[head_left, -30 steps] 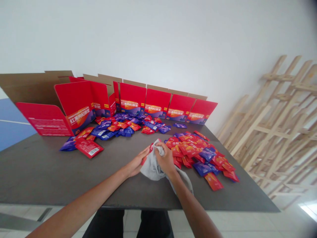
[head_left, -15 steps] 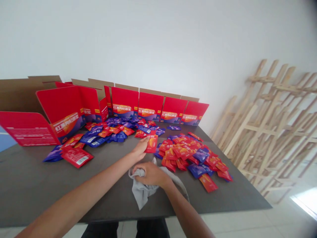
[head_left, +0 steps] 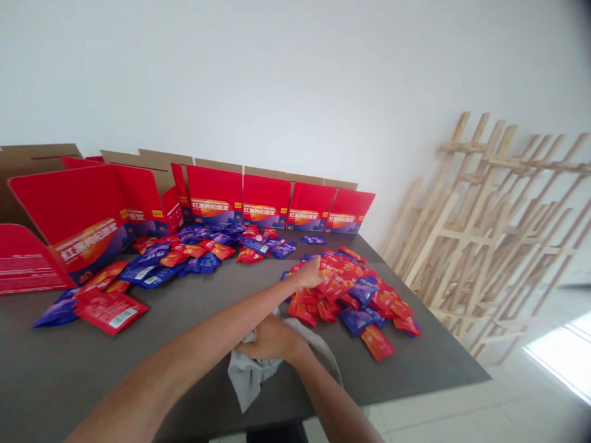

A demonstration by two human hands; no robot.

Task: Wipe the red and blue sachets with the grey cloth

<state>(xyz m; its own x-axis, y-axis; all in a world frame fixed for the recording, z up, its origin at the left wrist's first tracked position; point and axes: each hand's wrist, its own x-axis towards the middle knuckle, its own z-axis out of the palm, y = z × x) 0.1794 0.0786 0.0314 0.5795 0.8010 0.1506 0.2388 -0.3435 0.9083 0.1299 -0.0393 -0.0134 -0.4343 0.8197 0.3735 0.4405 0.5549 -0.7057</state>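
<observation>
My left hand reaches across to the left side of a heap of red and purple sachets. Its fingers look closed on a red sachet at the heap's edge, though the fingertips are partly hidden and the sachet blends in with those around it. Below, partly behind my left forearm, my right hand grips a crumpled grey cloth on the dark table. A strip of that cloth trails to the right under my right forearm.
Another spread of red and purple sachets lies to the left. Open red cartons line the table's back along the wall. One purple sachet lies apart. Wooden racks lean right of the dark table.
My left hand has moved right, carrying the red sachet from above the cloth to the heap. My right hand stays on the cloth. The view has turned slightly right.
</observation>
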